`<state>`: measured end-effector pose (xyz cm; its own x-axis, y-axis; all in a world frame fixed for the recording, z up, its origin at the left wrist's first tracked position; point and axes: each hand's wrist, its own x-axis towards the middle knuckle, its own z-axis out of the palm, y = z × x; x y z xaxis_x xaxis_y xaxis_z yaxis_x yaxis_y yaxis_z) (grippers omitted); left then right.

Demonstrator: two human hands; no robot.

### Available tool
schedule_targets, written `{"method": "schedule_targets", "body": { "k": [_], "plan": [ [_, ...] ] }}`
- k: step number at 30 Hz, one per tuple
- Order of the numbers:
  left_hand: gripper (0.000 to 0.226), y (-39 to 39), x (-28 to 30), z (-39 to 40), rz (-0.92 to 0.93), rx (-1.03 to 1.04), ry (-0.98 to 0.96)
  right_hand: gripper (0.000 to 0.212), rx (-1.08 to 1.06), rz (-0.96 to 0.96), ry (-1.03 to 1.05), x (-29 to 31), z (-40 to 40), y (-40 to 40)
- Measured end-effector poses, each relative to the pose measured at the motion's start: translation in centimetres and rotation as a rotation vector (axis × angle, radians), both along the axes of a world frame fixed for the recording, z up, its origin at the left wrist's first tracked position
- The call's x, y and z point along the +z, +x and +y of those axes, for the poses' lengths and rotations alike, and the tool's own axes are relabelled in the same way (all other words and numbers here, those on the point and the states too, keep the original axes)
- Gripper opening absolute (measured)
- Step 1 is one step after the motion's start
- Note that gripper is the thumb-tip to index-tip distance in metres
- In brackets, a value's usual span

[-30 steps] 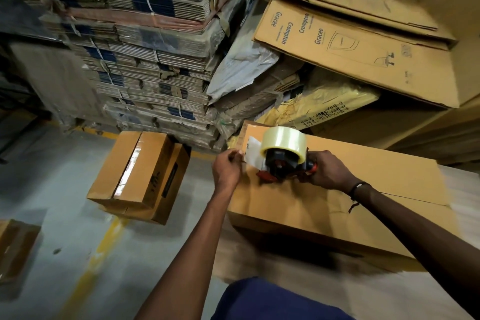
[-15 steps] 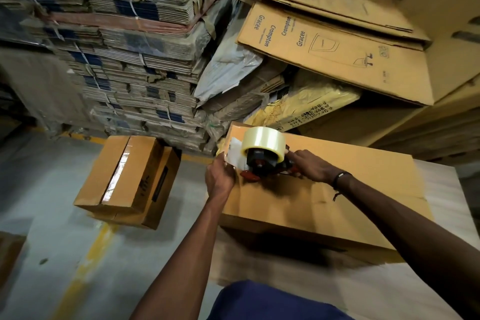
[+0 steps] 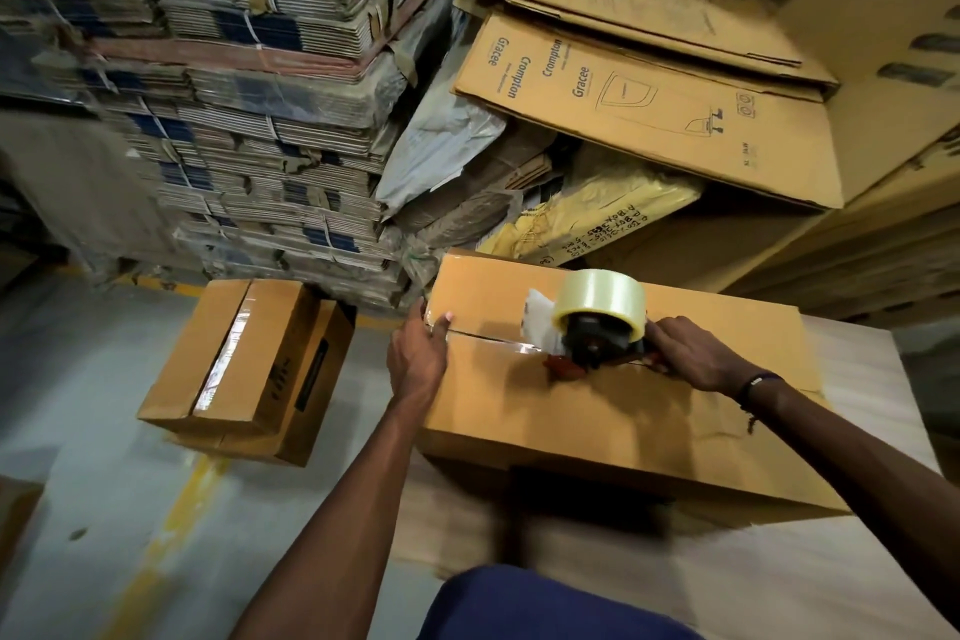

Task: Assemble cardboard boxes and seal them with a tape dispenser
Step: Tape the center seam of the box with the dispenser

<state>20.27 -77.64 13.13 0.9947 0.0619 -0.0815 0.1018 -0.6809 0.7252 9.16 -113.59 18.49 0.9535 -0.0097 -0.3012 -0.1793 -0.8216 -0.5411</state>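
A long brown cardboard box (image 3: 613,411) lies on the wooden table (image 3: 841,582) with its two top flaps meeting along a centre seam. My right hand (image 3: 685,353) grips the handle of a red and black tape dispenser (image 3: 597,327) carrying a clear tape roll, pressed down on that seam. A shiny strip of tape runs from the dispenser toward the box's left end. My left hand (image 3: 418,353) presses on that left end, thumb lying on top by the seam and fingers down over the edge.
A sealed, taped box (image 3: 249,369) sits on the grey floor at the left, next to a yellow floor line (image 3: 166,535). Tall bundles of flat cartons (image 3: 234,120) fill the back left. Flattened printed cartons (image 3: 649,104) lean behind the table.
The dispenser has travelled right along the seam, leaving tape behind it. My left hand let go of the tape's end and now presses the box's left end.
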Motion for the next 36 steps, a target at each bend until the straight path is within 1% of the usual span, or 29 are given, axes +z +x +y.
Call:
{"method": "schedule_targets", "body": {
  "k": [2,4,6,7,9,11,12,15,18,21,25,27,30,32,33,36],
  "plan": [
    [0.064,-0.1,-0.2,-0.4,-0.061,-0.052,0.131,0.065,0.033,-0.020,-0.022,-0.4,-0.6,-0.4],
    [0.070,-0.9,-0.5,-1.2,-0.145,-0.174,0.347,0.065,0.043,-0.040,-0.040,-0.7,-0.6,-0.5],
    [0.078,-2.6,-0.5,-2.8,-0.132,-0.304,0.496,0.062,0.049,-0.041,-0.067,-0.6,-0.4,-0.4],
    [0.084,-3.9,-0.3,-3.8,-0.102,-0.369,0.529,0.063,0.042,-0.037,-0.063,-0.6,-0.2,-0.3],
    [0.089,-6.6,-0.5,-6.2,-0.107,-0.541,0.543,0.070,0.014,-0.043,-0.026,-0.4,-0.2,-0.2],
    [0.083,-8.7,-0.5,-8.1,-0.166,-0.679,0.562,0.080,0.011,-0.055,-0.029,-0.4,-0.2,-0.3],
    [0.080,-9.1,-0.4,-8.4,-0.179,-0.702,0.562,0.085,0.011,-0.058,-0.041,-0.5,-0.2,-0.3],
    [0.079,-9.2,-0.2,-8.4,-0.214,-0.704,0.589,0.090,-0.011,-0.076,-0.061,-0.4,-0.2,-0.4],
    [0.080,-9.1,-0.4,-8.0,-0.234,-0.708,0.571,0.094,-0.004,-0.111,-0.090,-0.2,-0.4,-0.9],
    [0.086,-8.9,-0.6,-8.0,-0.194,-0.710,0.548,0.089,-0.021,-0.125,-0.105,0.0,-2.5,-2.4],
    [0.088,-8.8,-0.5,-8.0,-0.163,-0.722,0.571,0.085,-0.093,-0.106,-0.111,0.4,-8.4,-5.6],
    [0.087,-9.2,-0.3,-8.3,-0.167,-0.702,0.572,0.078,-0.119,-0.080,-0.126,0.7,-10.5,-7.2],
    [0.091,-10.8,0.1,-11.2,-0.147,-0.673,0.573,0.071,-0.131,-0.055,-0.155,0.9,-12.3,-8.4],
    [0.094,-12.6,0.0,-15.1,-0.128,-0.723,0.551,0.067,-0.116,-0.050,-0.148,0.8,-12.6,-8.4],
    [0.093,-13.7,0.0,-17.4,-0.128,-0.771,0.525,0.068,-0.106,-0.050,-0.143,0.6,-12.8,-8.6],
    [0.078,-16.3,-0.1,-22.6,-0.194,-0.840,0.493,0.083,-0.098,-0.062,-0.121,0.2,-13.1,-8.8]
  ]
}}
